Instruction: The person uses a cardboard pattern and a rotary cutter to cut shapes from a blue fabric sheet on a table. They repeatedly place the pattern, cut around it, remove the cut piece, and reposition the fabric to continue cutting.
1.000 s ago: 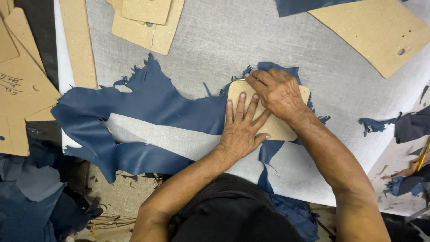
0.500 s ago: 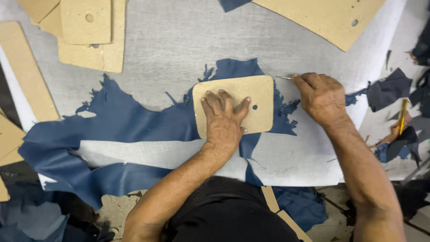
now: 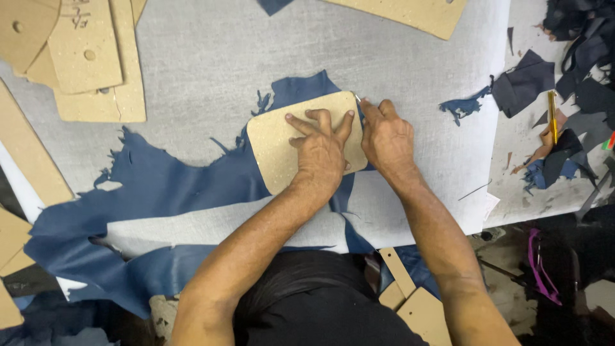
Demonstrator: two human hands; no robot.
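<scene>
Blue leather (image 3: 192,192) is lying on the grey surface (image 3: 205,70), with our left hand (image 3: 318,152) pressing spread fingers flat on the cardboard template (image 3: 275,147). Our right hand (image 3: 386,138) is gripping a small blade, barely visible, at the template's right edge.

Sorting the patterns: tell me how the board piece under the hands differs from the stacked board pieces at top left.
The board piece lies single on the blue leather; the stacked board pieces overlap on bare table. The left hand presses the one; the stack is untouched. The stack shows punched holes; the pressed piece shows none. Both are tan board.
</scene>
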